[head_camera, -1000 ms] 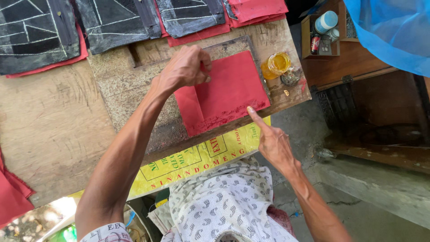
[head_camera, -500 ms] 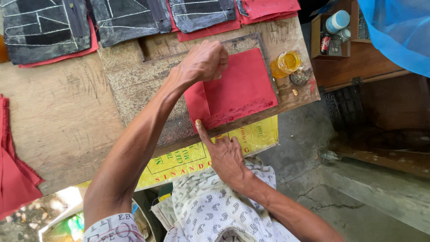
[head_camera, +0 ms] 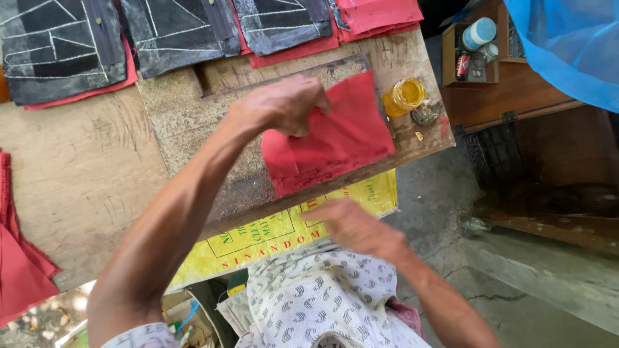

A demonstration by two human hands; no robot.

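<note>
Left hand (head_camera: 284, 106) is pinching the red cloth (head_camera: 335, 138) near the workbench's (head_camera: 84, 187) front edge, still unfinished; right hand (head_camera: 354, 225) is hovering, fingers blurred.

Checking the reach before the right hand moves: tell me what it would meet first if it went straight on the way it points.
The right hand points up-left toward the bench; likely the near edge of the red cloth first, though blur hides its height.

The left hand (head_camera: 284, 106) pinches the edge of a red cloth (head_camera: 335, 138) lying on a wooden board (head_camera: 84, 174). The right hand (head_camera: 358, 229) hangs blurry below it, touching nothing. A yellow jar (head_camera: 405, 95) sits beside the cloth.
</note>
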